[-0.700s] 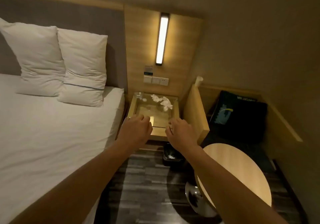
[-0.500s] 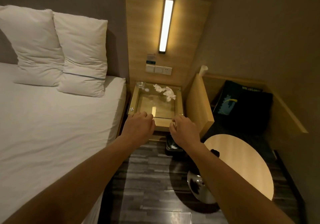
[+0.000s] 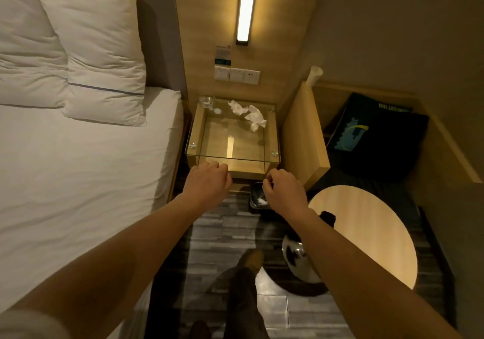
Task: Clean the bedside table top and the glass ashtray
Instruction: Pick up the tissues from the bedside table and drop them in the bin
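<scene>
Head view: the glass ashtray (image 3: 207,101) sits in the far left corner of the bedside table's glass top (image 3: 235,145), straight ahead of the left hand (image 3: 207,181), which hovers at the near edge with fingers curled in on nothing. Beside it, crumpled tissues (image 3: 248,115) trail diagonally toward the right, ahead of the right hand (image 3: 285,192). That hand's fingers curl too; whether they pinch anything is too dim to tell. The left hand looks nearer the ashtray, and a waste bin (image 3: 258,200) stands below the right
</scene>
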`<state>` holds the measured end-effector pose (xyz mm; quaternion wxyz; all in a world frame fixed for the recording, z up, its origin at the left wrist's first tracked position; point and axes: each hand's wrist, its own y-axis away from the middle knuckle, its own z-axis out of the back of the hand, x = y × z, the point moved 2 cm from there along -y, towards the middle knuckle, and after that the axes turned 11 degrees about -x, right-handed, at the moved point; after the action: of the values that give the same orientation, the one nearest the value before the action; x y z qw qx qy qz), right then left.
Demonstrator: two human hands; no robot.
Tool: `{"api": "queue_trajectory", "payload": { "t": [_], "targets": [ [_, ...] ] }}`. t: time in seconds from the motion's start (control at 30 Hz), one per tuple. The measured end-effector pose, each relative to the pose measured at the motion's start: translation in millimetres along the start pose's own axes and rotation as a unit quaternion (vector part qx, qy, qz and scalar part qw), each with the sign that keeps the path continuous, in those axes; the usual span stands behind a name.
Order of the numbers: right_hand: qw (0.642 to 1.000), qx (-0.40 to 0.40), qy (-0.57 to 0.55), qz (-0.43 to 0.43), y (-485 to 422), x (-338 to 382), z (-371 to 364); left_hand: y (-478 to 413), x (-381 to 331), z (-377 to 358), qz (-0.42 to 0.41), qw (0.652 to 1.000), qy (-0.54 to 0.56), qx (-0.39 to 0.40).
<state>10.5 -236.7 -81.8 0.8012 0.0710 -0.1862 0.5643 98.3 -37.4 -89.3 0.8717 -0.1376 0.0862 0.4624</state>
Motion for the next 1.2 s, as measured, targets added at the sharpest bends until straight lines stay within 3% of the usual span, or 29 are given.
{"api": "queue_trajectory", "payload": {
  "t": [0.43,0.63,0.9,1.2],
  "targets": [
    [0.996,0.065,-0.054,-0.023,-175.9,-109.4,-26.6,-161.2,-22.0,-82.3,0.097,0.993,-0.013,0.062],
    [0.994,0.086,-0.055,-0.04,-242.1,-148.4,-56.9,-222.9,-23.7,-127.4,0.17,0.984,0.001,0.045],
    [0.991,0.1,-0.069,-0.051,-313.6,-187.4,-150.6,-301.3,24.1,-232.0,0.263,0.965,-0.003,0.002],
    [0.99,0.109,-0.062,-0.07,-360.1,-210.1,-286.5,-334.8,113.2,-375.9,0.318,0.948,-0.02,0.023]
  ]
}}
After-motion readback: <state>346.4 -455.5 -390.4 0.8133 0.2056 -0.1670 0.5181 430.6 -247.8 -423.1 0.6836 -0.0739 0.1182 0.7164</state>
